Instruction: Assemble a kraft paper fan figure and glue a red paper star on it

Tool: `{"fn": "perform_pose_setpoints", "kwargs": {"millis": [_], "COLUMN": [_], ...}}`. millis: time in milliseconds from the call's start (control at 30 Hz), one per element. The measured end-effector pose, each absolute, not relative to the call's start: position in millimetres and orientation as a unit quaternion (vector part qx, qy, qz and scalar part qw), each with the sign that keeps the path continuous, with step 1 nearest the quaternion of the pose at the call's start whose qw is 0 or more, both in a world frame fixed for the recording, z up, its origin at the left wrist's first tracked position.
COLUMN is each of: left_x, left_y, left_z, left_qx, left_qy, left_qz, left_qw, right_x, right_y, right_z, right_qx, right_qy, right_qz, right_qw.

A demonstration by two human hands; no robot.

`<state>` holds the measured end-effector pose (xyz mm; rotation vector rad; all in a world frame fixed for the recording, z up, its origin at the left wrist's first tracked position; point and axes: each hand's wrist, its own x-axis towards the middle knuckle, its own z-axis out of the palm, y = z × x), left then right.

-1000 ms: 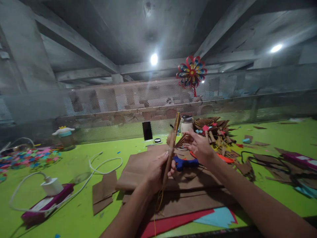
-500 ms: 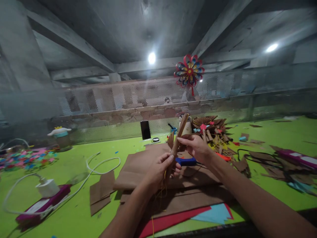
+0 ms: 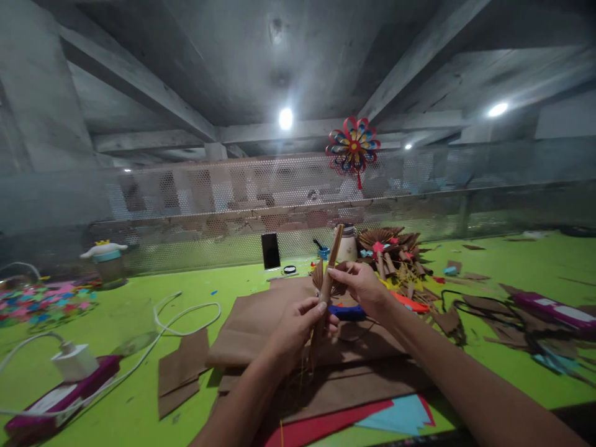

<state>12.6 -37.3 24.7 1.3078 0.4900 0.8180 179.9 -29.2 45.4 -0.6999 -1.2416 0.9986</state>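
A pleated brown paper fan stands tilted between my hands, a strip of it rising above my fingers and folds spreading beside it. My left hand is closed around its lower, rolled part. My right hand pinches it higher up between thumb and fingers. Thin yellow string dangles below my left hand. Under both hands lies a stack of brown paper. A blue handle of some tool rests on the stack, partly hidden by my fingers.
Several finished brown fans are heaped at the back right. Orange-handled scissors lie near them. A phone leans at the back. At left are a power strip, a white cable and paper stars. Another power strip is at right.
The camera view has tilted and shifted slightly. My right hand has come down a little along the fan and sits closer to my left hand. Both hands keep hold.
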Motion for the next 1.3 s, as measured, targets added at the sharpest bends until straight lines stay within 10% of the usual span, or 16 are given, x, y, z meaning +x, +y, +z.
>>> {"fn": "perform_pose_setpoints", "kwargs": {"millis": [467,1033,1300], "left_x": [7,13,16], "left_y": [-39,-24,-23], "left_z": [27,15,15], "left_qx": [0.570,0.679,0.688], "left_qy": [0.185,0.326,0.295], "left_qz": [0.345,0.499,0.457], "left_qw": [0.722,0.428,0.480], "right_x": [188,195,199], "right_y": [-40,-23,-25], "right_z": [61,50,53], "right_qx": [-0.257,-0.373,-0.348], "right_qy": [-0.513,-0.529,-0.528], "right_qz": [0.507,0.300,0.342], "right_qw": [0.643,0.701,0.695]}}
